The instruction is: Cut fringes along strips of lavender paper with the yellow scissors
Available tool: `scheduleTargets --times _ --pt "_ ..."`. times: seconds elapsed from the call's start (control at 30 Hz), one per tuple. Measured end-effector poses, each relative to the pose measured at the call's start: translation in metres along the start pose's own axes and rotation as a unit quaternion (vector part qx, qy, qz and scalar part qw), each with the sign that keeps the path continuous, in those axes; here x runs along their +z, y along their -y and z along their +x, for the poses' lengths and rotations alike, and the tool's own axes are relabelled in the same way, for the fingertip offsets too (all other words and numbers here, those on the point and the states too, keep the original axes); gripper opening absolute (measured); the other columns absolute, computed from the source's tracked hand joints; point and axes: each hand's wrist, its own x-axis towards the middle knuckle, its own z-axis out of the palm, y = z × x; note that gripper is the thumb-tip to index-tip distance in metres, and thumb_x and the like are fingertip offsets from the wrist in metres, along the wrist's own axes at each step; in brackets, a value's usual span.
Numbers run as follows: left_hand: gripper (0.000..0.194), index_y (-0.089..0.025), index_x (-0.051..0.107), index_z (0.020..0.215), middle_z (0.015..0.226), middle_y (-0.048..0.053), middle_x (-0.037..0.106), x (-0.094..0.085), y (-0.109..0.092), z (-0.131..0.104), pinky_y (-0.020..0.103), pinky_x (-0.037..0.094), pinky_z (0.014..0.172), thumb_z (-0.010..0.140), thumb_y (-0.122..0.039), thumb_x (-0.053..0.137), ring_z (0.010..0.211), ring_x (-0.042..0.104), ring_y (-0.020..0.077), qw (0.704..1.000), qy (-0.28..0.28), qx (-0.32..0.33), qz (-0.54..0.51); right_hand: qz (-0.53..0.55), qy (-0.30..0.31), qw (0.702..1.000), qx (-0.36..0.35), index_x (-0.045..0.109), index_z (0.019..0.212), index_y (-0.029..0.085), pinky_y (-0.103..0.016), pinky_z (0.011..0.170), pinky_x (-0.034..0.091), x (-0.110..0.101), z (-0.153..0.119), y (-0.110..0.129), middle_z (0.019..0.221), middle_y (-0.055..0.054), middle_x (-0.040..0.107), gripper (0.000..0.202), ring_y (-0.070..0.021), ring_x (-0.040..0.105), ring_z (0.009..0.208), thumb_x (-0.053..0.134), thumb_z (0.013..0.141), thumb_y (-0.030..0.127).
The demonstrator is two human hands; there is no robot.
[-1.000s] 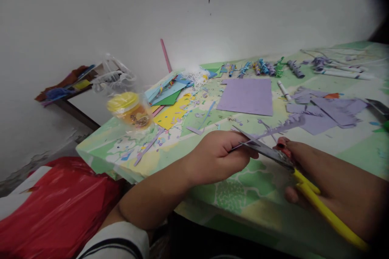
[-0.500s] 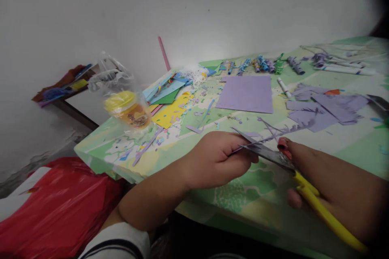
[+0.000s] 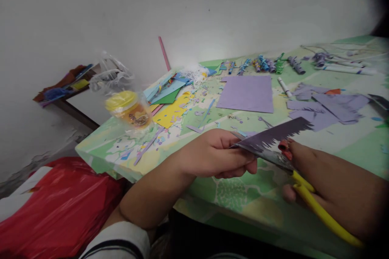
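Above the table's near edge, my left hand (image 3: 219, 153) is closed on one end of a fringed purple paper strip (image 3: 275, 131). The strip slants up to the right, its lower edge cut into narrow fringes. My right hand (image 3: 306, 178) grips scissors with yellow handles (image 3: 322, 210). The metal blades (image 3: 273, 160) reach left under the strip toward my left fingers, partly hidden by the paper. A small red rolled piece (image 3: 285, 148) is at my right thumb. Beyond my hands lies a square purple sheet (image 3: 244, 94).
Fringed purple pieces (image 3: 331, 107) and a white marker (image 3: 284, 88) lie at the right. Curled paper rolls (image 3: 263, 64) line the back. A bagged yellow-lidded cup (image 3: 129, 109) stands left, beside coloured sheets (image 3: 173, 109) and scraps. A red plastic bag (image 3: 69, 206) is below left.
The purple strip has turned from nearly edge-on to showing its broad face, tilting up over the blades. My left hand has rotated slightly; the right hand has hardly moved.
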Motion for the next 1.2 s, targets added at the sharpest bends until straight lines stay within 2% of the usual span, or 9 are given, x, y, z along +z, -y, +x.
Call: scheduleTargets --times 0.1,0.3,0.37,0.47,0.6,0.67,0.93,1.1,1.2 --pt "0.02 -0.014 0.057 0.066 0.041 -0.007 0.037 -0.002 0.001 0.0 0.015 0.018 0.033 0.079 -0.029 0.058 0.034 0.031 0.0026 1.0 0.017 -0.009 -0.025 0.008 0.005 1.0 0.009 0.046 0.107 0.027 -0.044 0.071 0.054 -0.003 0.002 0.002 0.097 -0.009 0.064 0.035 -0.0295 0.065 0.083 0.05 0.079 0.049" --pt "0.021 -0.013 0.058 0.062 0.039 -0.006 0.038 -0.006 0.005 0.001 0.015 0.019 0.032 0.077 -0.028 0.061 0.032 0.031 0.0023 0.996 0.046 -0.019 -0.08 -0.016 -0.029 0.999 -0.017 0.049 0.097 0.028 -0.04 0.058 0.054 -0.007 0.003 0.005 0.084 -0.007 0.065 0.026 -0.0272 0.065 0.068 0.048 0.079 0.045" --pt "0.021 -0.013 0.057 0.061 0.039 -0.007 0.038 -0.006 0.004 0.002 0.015 0.018 0.032 0.075 -0.028 0.062 0.031 0.03 0.0021 0.995 0.044 -0.022 -0.085 -0.014 -0.024 1.0 -0.011 0.049 0.099 0.028 -0.04 0.059 0.055 -0.008 0.003 0.004 0.087 -0.008 0.066 0.027 -0.0278 0.066 0.072 0.047 0.078 0.045" --pt "0.019 -0.014 0.056 0.063 0.04 -0.007 0.038 -0.003 0.001 0.003 0.015 0.018 0.033 0.075 -0.027 0.059 0.032 0.029 0.0019 0.998 -0.006 -0.017 -0.067 0.0 -0.011 1.0 0.024 0.048 0.107 0.028 -0.044 0.068 0.056 -0.007 0.005 0.002 0.099 -0.01 0.068 0.036 -0.0307 0.067 0.085 0.047 0.078 0.051" --pt "0.014 -0.015 0.055 0.064 0.042 -0.008 0.04 0.003 -0.003 0.003 0.015 0.021 0.035 0.076 -0.02 0.051 0.035 0.032 0.0021 0.993 -0.115 0.024 0.028 0.036 0.023 0.996 0.073 0.048 0.111 0.029 -0.048 0.077 0.054 -0.008 0.006 0.0 0.111 -0.01 0.066 0.044 -0.0339 0.063 0.101 0.045 0.078 0.06" --pt "0.011 -0.015 0.055 0.066 0.043 -0.009 0.041 0.006 -0.003 0.002 0.015 0.023 0.036 0.075 -0.018 0.05 0.037 0.033 0.0022 0.985 -0.146 0.048 0.078 0.053 0.037 0.995 0.077 0.048 0.11 0.031 -0.049 0.082 0.052 -0.01 0.005 -0.001 0.113 -0.009 0.064 0.044 -0.0339 0.061 0.105 0.045 0.078 0.061" --pt "0.01 -0.016 0.053 0.064 0.045 -0.008 0.042 0.01 -0.001 0.0 0.018 0.03 0.044 0.073 -0.018 0.049 0.042 0.037 0.004 0.967 -0.203 0.061 0.144 0.055 0.025 0.996 0.065 0.048 0.112 0.032 -0.049 0.082 0.052 -0.011 0.005 -0.002 0.114 -0.008 0.063 0.046 -0.0364 0.057 0.111 0.045 0.078 0.062" --pt "0.019 -0.016 0.05 0.058 0.05 -0.007 0.041 0.01 -0.001 0.002 0.019 0.033 0.052 0.076 -0.022 0.052 0.05 0.037 0.0052 0.957 -0.186 0.083 0.204 0.062 0.034 0.997 0.043 0.051 0.113 0.03 -0.047 0.081 0.053 -0.012 0.004 0.0 0.116 -0.01 0.062 0.045 -0.0375 0.055 0.114 0.049 0.077 0.057" --pt "0.017 -0.015 0.051 0.061 0.055 -0.006 0.044 0.01 -0.003 0.003 0.02 0.033 0.053 0.076 -0.02 0.053 0.053 0.038 0.0056 0.946 -0.175 0.095 0.254 0.072 0.027 0.996 0.037 0.054 0.11 0.03 -0.046 0.08 0.054 -0.011 0.004 0.002 0.112 -0.009 0.065 0.043 -0.0366 0.056 0.113 0.052 0.075 0.056"
